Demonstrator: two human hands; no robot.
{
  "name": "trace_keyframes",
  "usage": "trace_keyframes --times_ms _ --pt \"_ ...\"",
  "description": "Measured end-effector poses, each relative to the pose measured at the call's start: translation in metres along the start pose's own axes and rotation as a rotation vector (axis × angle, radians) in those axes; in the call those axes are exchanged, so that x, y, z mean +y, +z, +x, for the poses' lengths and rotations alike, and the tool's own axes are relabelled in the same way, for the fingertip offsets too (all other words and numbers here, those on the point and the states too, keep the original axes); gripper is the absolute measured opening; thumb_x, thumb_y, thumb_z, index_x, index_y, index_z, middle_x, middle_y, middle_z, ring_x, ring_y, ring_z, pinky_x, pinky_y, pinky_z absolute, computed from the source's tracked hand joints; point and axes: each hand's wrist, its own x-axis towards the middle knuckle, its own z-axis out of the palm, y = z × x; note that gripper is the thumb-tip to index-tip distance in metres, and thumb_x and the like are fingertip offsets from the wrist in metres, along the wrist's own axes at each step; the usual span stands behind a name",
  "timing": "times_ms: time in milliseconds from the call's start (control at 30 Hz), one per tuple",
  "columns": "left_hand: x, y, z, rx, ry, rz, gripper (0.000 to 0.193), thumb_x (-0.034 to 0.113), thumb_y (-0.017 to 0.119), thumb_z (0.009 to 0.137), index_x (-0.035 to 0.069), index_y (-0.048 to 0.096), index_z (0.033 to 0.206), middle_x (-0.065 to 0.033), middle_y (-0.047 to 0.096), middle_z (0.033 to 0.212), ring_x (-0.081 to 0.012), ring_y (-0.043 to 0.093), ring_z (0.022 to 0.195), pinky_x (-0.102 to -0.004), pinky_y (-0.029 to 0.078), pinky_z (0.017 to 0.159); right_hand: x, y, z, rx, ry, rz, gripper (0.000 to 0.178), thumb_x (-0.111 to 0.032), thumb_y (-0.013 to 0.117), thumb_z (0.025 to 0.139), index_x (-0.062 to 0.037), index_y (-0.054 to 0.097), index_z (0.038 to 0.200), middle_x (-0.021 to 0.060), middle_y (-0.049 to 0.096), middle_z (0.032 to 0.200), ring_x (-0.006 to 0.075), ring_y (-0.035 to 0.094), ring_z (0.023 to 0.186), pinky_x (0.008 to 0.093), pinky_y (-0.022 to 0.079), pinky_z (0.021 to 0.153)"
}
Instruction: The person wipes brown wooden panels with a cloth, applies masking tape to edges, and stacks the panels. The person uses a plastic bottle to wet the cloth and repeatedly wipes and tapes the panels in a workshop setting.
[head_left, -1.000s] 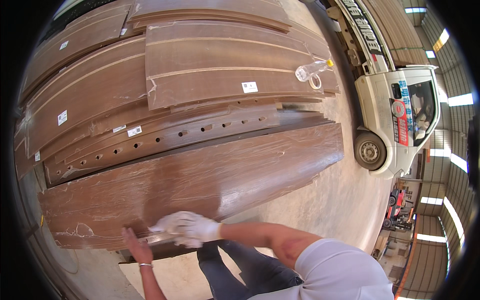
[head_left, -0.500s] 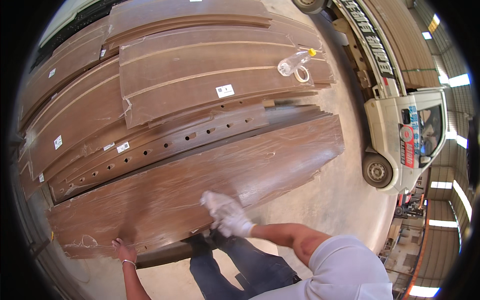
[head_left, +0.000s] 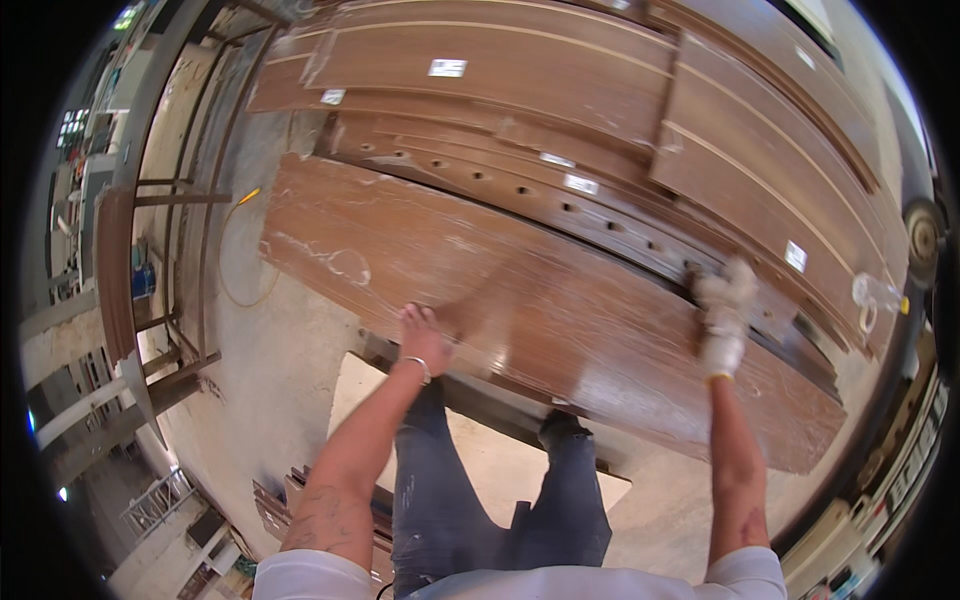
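A long brown panel point(head_left: 560, 320), under wrinkled clear film, lies slantwise in front of me on a stack. My left hand point(head_left: 425, 340), bare and with a bracelet at the wrist, rests on its near edge, fingers laid flat on the surface. Toward the right end, my right hand point(head_left: 727, 310) in a white glove is at the panel's far edge. Motion blurs that hand, so its fingers and anything in them are not clear. Just beyond the panel runs a brown board with a row of holes point(head_left: 522, 190).
Stacks of brown panels point(head_left: 500, 50) with white labels lie beyond. A clear bottle with a yellow cap point(head_left: 876, 293) and a tape roll point(head_left: 867, 317) sit at right. A metal rack point(head_left: 170, 200) stands left, near a yellow cable point(head_left: 250, 196). A pale board point(head_left: 350, 400) lies by my legs.
The view has swung left, bringing the rack into sight. My right hand has gone from the panel's near side to its far edge; my left hand stays at the near edge.
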Motion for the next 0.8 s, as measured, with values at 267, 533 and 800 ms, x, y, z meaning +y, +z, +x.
trace_keyframes --times_ms 267,533,800 --pt "-0.030 0.009 -0.028 0.141 0.243 -0.295 0.098 0.040 0.071 0.090 -0.009 0.030 0.164 -0.0530 0.013 0.164 -0.0677 0.006 0.156 -0.0695 0.003 0.129 -0.187 0.062 -0.007 0.417 -0.180 0.365 0.041 -0.003 0.042 0.111 -0.0037 0.049 0.152 0.0104 0.049 0.162 0.0243 0.049 0.144 0.0358 0.031 0.124" --pt "-0.169 0.020 -0.020 0.092 0.445 -0.657 0.084 0.024 0.070 0.089 0.003 0.040 0.164 -0.0280 0.019 0.176 -0.0467 0.011 0.165 -0.0640 0.008 0.132 -0.706 0.178 0.022 0.212 -0.411 0.185 0.033 -0.024 0.063 0.100 -0.0045 0.072 0.125 0.0176 0.050 0.164 0.0417 0.035 0.158 0.0479 0.027 0.130" --pt "-0.320 0.049 0.037 0.442 0.089 -0.802 0.084 0.014 0.066 0.092 0.013 0.033 0.169 -0.0189 0.016 0.179 -0.0466 0.016 0.164 -0.0612 0.016 0.132 -0.976 0.228 0.076 0.223 -0.772 0.115 0.050 -0.042 0.055 0.107 -0.0091 0.062 0.144 0.0182 0.049 0.162 0.0454 0.035 0.153 0.0533 0.028 0.127"
